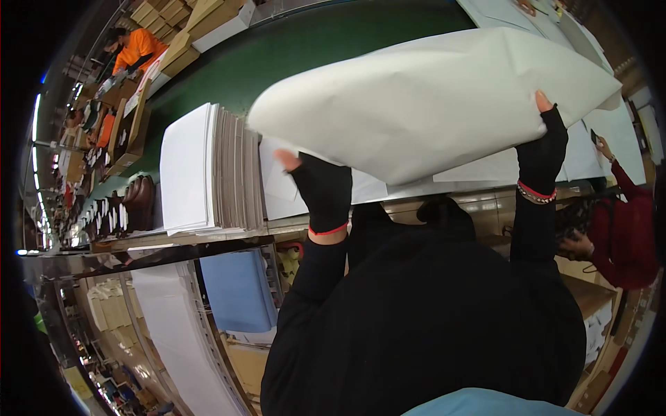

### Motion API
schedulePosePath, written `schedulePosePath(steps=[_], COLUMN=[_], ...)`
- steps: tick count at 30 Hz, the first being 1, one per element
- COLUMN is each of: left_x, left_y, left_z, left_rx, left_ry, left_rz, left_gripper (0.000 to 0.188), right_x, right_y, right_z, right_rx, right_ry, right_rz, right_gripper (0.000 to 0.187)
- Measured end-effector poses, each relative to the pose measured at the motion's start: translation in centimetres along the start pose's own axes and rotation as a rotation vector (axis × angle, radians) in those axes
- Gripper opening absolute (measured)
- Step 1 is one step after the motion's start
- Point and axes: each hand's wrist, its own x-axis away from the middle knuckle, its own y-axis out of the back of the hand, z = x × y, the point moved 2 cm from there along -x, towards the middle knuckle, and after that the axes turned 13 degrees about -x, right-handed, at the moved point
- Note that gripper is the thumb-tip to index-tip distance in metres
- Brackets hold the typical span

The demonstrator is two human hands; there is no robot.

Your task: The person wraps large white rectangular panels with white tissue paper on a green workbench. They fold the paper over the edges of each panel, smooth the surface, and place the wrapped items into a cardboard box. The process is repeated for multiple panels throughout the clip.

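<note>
A large white sheet of paper [416, 104] stretches, bowed and lifted, across the table in front of me. My right hand [544, 142], in a black fingerless glove, is closed on its near edge with the thumb on top; the other fingers are hidden underneath. Below the sheet's left part is my left hand [322, 191], gloved the same way. Its thumb sticks out to the left, off the paper, and its other fingers are hidden behind the sheet. Just left of that hand stands a thick stack of white-faced boards [208, 170]. Loose white sheets [472, 168] lie beneath the raised paper.
A green conveyor belt [305, 55] runs behind the table. Brown shoes [139, 197] and cardboard boxes [128, 132] line the left. Blue folded material [238, 290] sits below the table edge. One person in orange [139, 48] is far left; another in dark red [624, 239] is at right.
</note>
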Motion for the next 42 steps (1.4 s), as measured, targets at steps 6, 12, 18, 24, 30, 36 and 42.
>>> schedulePosePath(steps=[6,12,18,24,30,36,42], left_x=[0.4,1.3,-1.3,-3.1,-1.7,4.6,8.0], left_y=[0.2,1.2,4.7,8.7,12.3,20.8,20.6], left_z=[0.7,0.3,3.1,5.4,5.6,7.5,7.2], left_rx=[-0.519,-0.491,-0.479,0.197,-0.145,-0.215,-0.609], left_ry=[-0.078,0.007,0.176,0.534,0.366,0.426,0.784], left_rz=[-0.095,-0.02,0.066,0.267,0.063,-0.238,-0.432], left_gripper=[0.045,0.044,0.04,0.076,0.07,0.066,0.058], right_x=[1.0,0.3,-7.2,-6.1,2.9,14.1,19.7], right_y=[0.8,2.1,3.6,-9.3,-12.9,-11.9,-10.8], right_z=[2.7,3.2,3.7,4.1,-4.9,-11.1,-10.9], right_rx=[-0.115,0.136,0.533,-0.204,0.289,0.245,0.162], right_ry=[-0.06,-0.009,0.48,0.364,0.726,0.444,0.142], right_rz=[-0.056,0.041,0.333,0.682,1.025,1.126,1.282], right_gripper=[0.045,0.048,0.034,0.038,0.035,0.038,0.049])
